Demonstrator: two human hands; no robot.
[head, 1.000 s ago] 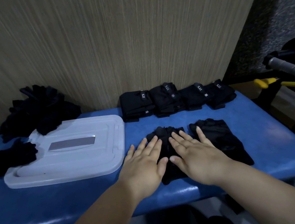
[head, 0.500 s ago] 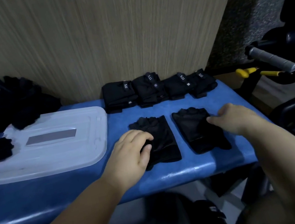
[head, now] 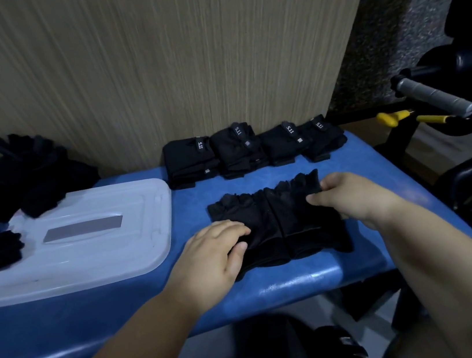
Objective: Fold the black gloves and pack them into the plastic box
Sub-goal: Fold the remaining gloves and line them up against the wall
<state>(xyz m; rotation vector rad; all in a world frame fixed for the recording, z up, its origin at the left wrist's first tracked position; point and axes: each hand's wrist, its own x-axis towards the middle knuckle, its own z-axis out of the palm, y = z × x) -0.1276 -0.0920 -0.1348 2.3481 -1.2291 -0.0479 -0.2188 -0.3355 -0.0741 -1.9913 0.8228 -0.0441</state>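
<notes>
Black gloves (head: 277, 224): a pair laid flat, touching edge to edge, under and between both hands. Left hand (head: 217, 251) curled over the outer edge of the left-hand glove (head: 255, 217), thumb down on the cloth, seemingly gripping it. Right hand (head: 352, 195) pinching the right-hand glove (head: 298, 224) near its finger end, between thumb and fingertip. Likely the stacking step: lift the pinched glove over onto its partner, match cuff to cuff and finger end to finger end, pin the lower glove firmly so nothing slides on the smooth blue bench (head: 125, 309), then smooth flat before folding across. Just beyond the fingertips, against the wood-grain wall (head: 152, 69), folded bundles (head: 252, 149) in a row, useful as a pattern for size. Well off to the left of the left hand, plastic box (head: 103, 258), lid on top, to be opened before packing. Past the box, a loose heap of gloves (head: 25, 178) not yet folded. Right of the right hand, off the bench, a grey handle (head: 436, 99), best avoided with the elbow.
</notes>
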